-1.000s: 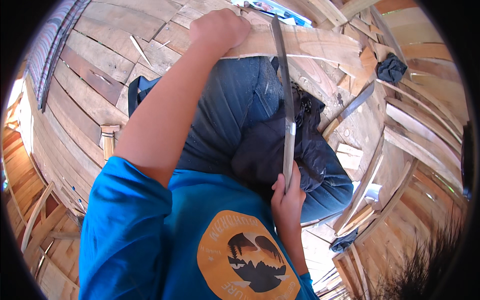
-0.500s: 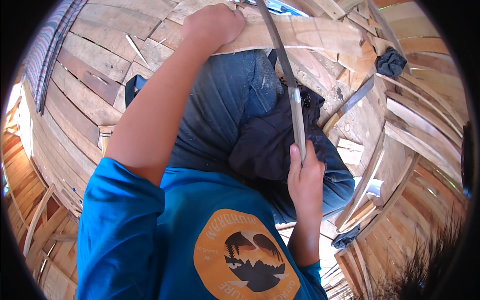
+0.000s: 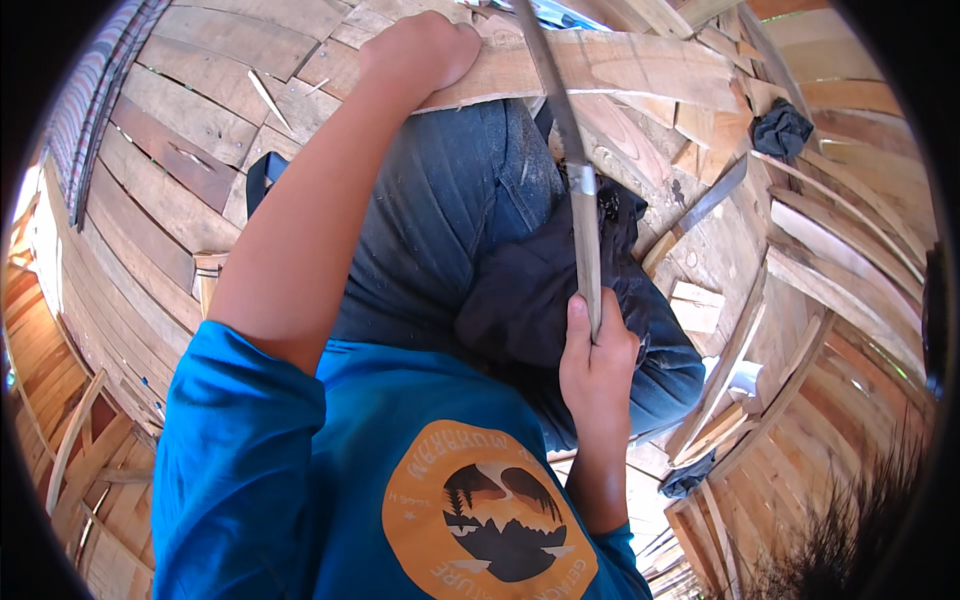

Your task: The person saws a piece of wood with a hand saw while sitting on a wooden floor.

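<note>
right hand gripping blade, left hand on plank

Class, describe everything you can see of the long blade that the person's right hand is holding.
The long blade is a narrow, slightly curved strip of grey, worn-looking metal. It runs from the right hand, which grips its lower end in a fist with the thumb up along it, to the top of the picture. It crosses a pale wooden plank that the left hand presses down. Below it lie a dark cloth and a denim-clad knee.

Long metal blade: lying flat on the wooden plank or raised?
Raised: right hand holds the long metal blade steeply, crossing the wooden plank.
</note>
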Tool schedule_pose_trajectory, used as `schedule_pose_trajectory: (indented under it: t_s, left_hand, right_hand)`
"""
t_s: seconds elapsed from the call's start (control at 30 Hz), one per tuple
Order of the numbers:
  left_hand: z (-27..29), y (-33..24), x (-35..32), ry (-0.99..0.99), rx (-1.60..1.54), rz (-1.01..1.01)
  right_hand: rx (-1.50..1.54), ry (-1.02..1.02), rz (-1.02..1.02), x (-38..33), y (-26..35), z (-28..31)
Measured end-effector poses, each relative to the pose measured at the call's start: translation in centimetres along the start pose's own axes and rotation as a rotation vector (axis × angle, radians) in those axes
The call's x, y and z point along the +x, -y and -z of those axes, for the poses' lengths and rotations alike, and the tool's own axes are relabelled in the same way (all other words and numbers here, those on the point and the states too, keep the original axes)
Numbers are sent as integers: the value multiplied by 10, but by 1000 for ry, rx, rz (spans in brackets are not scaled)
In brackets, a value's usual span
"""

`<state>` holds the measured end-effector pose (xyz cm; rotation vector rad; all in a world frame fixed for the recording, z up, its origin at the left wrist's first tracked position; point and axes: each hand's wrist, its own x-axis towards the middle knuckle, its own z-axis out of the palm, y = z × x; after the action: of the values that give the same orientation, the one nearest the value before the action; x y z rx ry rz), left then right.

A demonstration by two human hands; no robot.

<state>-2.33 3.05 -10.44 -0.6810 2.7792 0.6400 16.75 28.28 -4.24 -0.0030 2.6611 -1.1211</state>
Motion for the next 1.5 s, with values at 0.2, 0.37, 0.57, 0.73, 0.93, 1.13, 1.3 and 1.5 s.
schedule_pose_trajectory:
  t_s: [0.2,0.37,0.57,0.73,0.93,1.13,1.3,1.5]
  left_hand:
    - [2,-4,-5,-4,46,-29]
    - [7,-4,-6,25,61,-20]
    - [12,-8,-7,76,58,12]
    - [15,-11,-5,113,64,36]
    - [18,-8,-6,151,56,52]
    - [15,-8,-4,154,45,36]
    - [16,-6,-3,156,57,40]
    - [17,-5,-5,126,52,12]
  right_hand:
    - [332,73,-54,-1,-18,-2]
    - [392,111,-63,13,-15,-1]
    - [91,-115,191,27,-11,-7]
    - [5,-98,115,18,-17,-1]
    - [-25,-58,124,7,-15,-3]
    - [-83,-96,171,3,-18,-8]
    - [-77,-92,173,1,-15,-12]
    - [-136,-19,80,-5,-6,-8]
